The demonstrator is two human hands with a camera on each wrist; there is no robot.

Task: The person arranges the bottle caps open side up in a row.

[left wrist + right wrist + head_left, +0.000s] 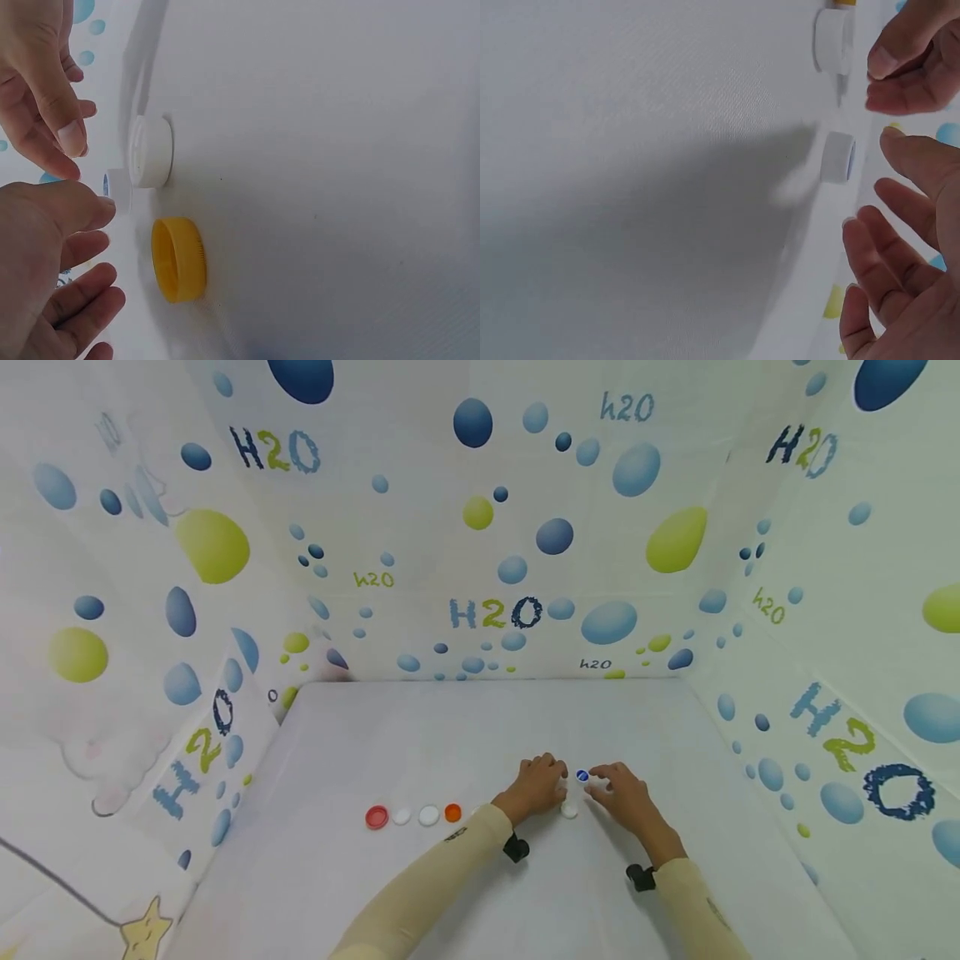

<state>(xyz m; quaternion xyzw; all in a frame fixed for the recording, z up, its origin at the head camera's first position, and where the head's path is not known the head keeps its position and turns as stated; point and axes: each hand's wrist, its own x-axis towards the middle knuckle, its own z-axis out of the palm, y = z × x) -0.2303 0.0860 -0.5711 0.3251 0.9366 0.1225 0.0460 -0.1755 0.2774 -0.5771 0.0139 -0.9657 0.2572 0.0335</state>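
A small white bottle cap with a blue and white top [582, 776] stands on the table between the two hands. My right hand [622, 797] is just right of it, fingers spread and slightly bent, apart from the cap in the right wrist view. On its left side is my left hand [536, 787], its fingers loosely bent with nothing visible between them. A plain white cap [569, 810] lies nearer the body, between the hands. Beside the left hand, a yellow cap [180, 259] shows in the left wrist view; that hand hides it in the head view.
Left of the hands, a row on the white table [337, 893] holds a red cap [377, 817], a small white cap [401, 816], a larger white cap [428, 815] and an orange cap [452, 812]. Patterned cloth walls [420, 527] enclose the table's back and sides.
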